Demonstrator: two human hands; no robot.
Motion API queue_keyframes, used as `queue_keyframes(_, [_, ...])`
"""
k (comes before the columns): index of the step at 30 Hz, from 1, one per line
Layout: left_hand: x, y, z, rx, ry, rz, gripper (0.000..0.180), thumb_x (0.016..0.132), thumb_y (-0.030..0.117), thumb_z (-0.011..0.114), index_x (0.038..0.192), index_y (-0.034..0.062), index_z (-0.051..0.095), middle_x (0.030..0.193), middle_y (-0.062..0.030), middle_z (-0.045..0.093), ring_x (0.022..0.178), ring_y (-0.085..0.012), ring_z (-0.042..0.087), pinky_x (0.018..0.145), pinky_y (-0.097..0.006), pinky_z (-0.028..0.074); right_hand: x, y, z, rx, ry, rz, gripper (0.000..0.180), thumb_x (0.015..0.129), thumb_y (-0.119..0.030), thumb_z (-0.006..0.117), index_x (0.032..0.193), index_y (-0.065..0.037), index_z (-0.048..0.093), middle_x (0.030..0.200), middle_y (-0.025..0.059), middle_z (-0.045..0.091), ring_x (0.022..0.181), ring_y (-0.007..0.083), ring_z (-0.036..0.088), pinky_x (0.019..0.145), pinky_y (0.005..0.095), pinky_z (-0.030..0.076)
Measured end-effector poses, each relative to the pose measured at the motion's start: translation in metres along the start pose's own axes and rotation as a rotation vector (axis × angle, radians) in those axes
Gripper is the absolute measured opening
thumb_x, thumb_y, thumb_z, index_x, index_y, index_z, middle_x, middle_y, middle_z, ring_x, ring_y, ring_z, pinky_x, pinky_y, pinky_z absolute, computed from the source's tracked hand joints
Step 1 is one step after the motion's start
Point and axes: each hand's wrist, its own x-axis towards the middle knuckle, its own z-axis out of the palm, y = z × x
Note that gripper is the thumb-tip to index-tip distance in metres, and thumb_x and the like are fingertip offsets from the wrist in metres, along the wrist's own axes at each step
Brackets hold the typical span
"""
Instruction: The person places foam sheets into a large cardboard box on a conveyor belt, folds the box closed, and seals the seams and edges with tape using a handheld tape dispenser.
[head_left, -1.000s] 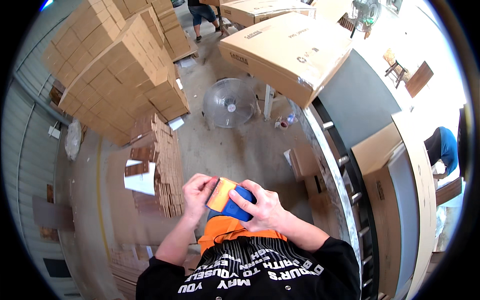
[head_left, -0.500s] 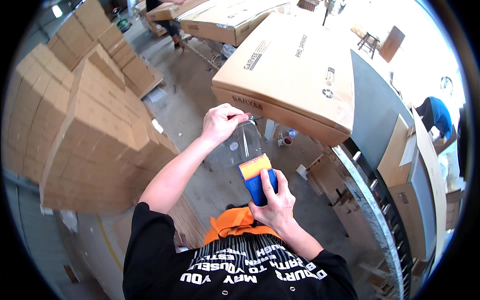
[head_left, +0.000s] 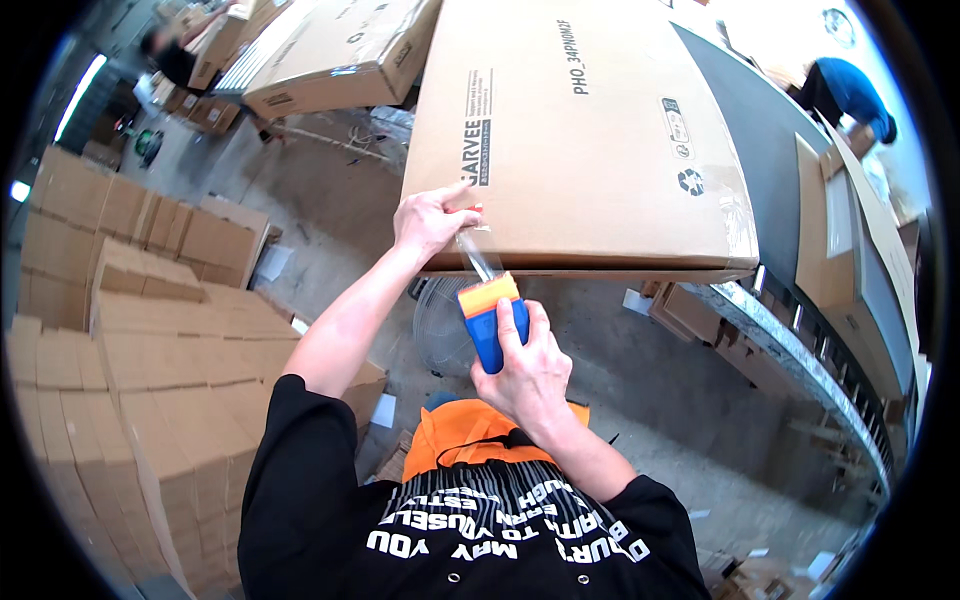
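A large flat cardboard box [head_left: 590, 140] lies in front of me, its near edge just beyond my hands. My left hand [head_left: 428, 222] is at the box's near left part, thumb and fingers pinching the end of a clear tape strip [head_left: 476, 256] against or just above the lid; exact contact is hard to see. From there the strip runs to a blue and orange tape dispenser [head_left: 485, 333]. My right hand [head_left: 532, 365] grips that dispenser, thumb along its top, just below the box's near edge.
Stacked cartons [head_left: 160, 400] fill the left side. Another flat box [head_left: 335, 60] lies beyond, near a person [head_left: 175, 60] in dark clothes. A curved metal conveyor rail [head_left: 800, 350] runs at right, past upright cardboard [head_left: 850, 270]. A person in blue [head_left: 850, 90] bends over at far right.
Both hands have moved forward to the box, the left now over its near edge. The tape strip between them looks shorter and narrower. My view has shifted, bringing the box nearer.
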Motion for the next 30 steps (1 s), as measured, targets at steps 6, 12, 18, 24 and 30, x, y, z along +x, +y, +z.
queue_keyframes(6, [0.002, -0.047, 0.008, 0.251, 0.215, 0.636, 0.101, 0.065, 0.046, 0.082, 0.146, 0.0045, 0.039, 0.141, -0.0184, 0.046, 0.130, -0.0355, 0.044, 0.104, -0.045, 0.037, 0.002, -0.025, 0.032, -0.085, 0.005, 0.164, 0.074, 0.063, -0.024, 0.074, 0.131, -0.004, 0.055, 0.125, 0.0235, 0.050, 0.091, 0.0367, 0.065, 0.066, 0.0430, 0.057])
queue_keyframes(12, [0.009, -0.068, 0.002, 0.328, -0.187, 1.124, 0.087, 0.068, 0.029, 0.080, 0.140, -0.0030, 0.044, 0.150, -0.0196, 0.038, 0.141, -0.0347, 0.035, 0.118, -0.044, 0.027, -0.007, -0.051, 0.046, -0.197, 0.169, 0.217, 0.076, 0.062, -0.022, 0.073, 0.133, -0.005, 0.053, 0.123, 0.0230, 0.050, 0.084, 0.0348, 0.063, 0.065, 0.0409, 0.057])
queue_keyframes(18, [0.018, -0.075, 0.008, 0.441, -0.082, 1.351, 0.068, 0.077, 0.034, 0.072, 0.141, 0.0265, 0.049, 0.142, -0.0306, 0.043, 0.130, -0.0433, 0.046, 0.111, -0.047, 0.036, -0.038, -0.072, 0.041, -0.303, 0.099, 0.323, 0.076, 0.058, -0.021, 0.074, 0.131, -0.008, 0.056, 0.122, 0.0216, 0.050, 0.083, 0.0334, 0.063, 0.063, 0.0397, 0.056])
queue_keyframes(24, [0.025, -0.067, 0.002, 0.518, -0.141, 1.447, 0.050, 0.086, 0.039, 0.063, 0.135, 0.0395, 0.054, 0.141, -0.0354, 0.040, 0.126, -0.0516, 0.046, 0.107, -0.052, 0.038, -0.010, -0.054, 0.082, -0.405, -0.022, 0.419, 0.073, 0.058, -0.020, 0.072, 0.127, -0.004, 0.058, 0.119, 0.0262, 0.052, 0.077, 0.0345, 0.065, 0.062, 0.0395, 0.056])
queue_keyframes(30, [0.029, -0.067, 0.007, 0.612, -0.252, 1.398, 0.044, 0.081, 0.033, 0.065, 0.125, 0.0358, 0.063, 0.146, -0.0350, 0.033, 0.129, -0.0540, 0.041, 0.107, -0.057, 0.036, 0.084, -0.032, 0.156, -0.684, -0.363, 0.491, 0.039, 0.061, -0.027, 0.076, 0.089, -0.001, 0.074, 0.100, 0.0233, 0.062, 0.095, 0.0352, 0.062, 0.068, 0.0368, 0.057])
